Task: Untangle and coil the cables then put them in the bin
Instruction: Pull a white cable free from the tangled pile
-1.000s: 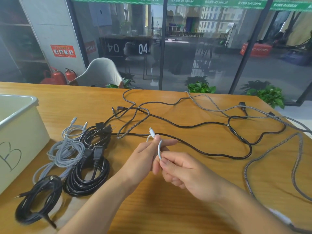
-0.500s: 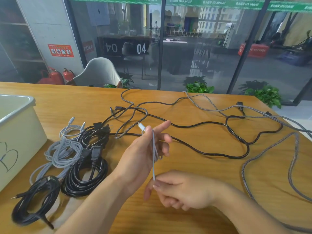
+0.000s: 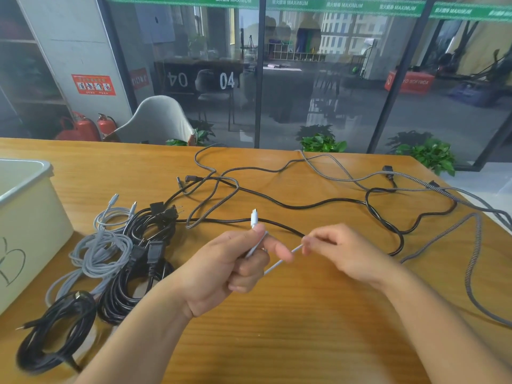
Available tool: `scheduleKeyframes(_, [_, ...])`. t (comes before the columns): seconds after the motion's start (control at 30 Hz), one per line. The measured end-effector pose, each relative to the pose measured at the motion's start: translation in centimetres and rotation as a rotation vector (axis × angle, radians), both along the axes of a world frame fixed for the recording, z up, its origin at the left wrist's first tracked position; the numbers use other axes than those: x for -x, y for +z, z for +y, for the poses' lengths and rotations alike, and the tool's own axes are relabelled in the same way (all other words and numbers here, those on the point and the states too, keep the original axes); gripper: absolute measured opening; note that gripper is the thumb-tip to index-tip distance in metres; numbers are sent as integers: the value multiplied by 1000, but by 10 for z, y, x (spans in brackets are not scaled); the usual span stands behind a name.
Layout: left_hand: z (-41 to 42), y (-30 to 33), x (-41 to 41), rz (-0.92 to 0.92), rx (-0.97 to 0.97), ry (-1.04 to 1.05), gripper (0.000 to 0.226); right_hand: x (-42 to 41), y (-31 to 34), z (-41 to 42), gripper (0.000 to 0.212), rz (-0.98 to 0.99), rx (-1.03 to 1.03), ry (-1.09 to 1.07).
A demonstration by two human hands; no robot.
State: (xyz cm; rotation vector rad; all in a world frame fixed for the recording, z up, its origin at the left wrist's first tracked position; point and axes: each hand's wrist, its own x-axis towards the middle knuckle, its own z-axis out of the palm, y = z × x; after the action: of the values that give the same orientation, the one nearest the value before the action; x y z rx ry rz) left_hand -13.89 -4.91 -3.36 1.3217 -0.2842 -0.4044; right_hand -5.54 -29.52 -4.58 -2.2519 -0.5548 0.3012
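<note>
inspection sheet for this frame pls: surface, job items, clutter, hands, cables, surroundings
Surface: wooden table, cables spread over it.
Job's things: white cable held in the air; bin at left edge, inside hidden.
Clutter: nothing seen.
Hands: left hand grips the white cable near its plug; right hand pinches it further along.
Cables: coiled grey cable and coiled black cables beside the bin; loose black cable and braided cable uncoiled.
Surroundings: glass wall, chair, fire extinguishers, plants.

Left hand (image 3: 232, 261) curled, thumb up; right hand (image 3: 343, 250) pinching, both above the table.
</note>
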Motion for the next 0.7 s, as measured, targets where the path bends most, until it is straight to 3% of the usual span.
scheduleKeyframes(0.07, [0,-1,0,-4,-32,5,51,-7,1,-9,23,87,-205,-133])
scheduleKeyframes(0.23, [-1,-3,0,-7,-96,8,49,-10,14,-16,15,532,-1080,-238])
scheduleKeyframes(0.37, [-3,-3,0,-9,-106,1,48,-3,12,1,21,585,-1399,-184])
scheduleKeyframes(0.5, [-8,-1,3,-30,-148,-47,49,17,10,34,21,520,-1383,-133])
scheduleKeyframes(0.7, [-17,-2,6,-51,-109,-101,50,58,-7,77,35,32,-818,-152])
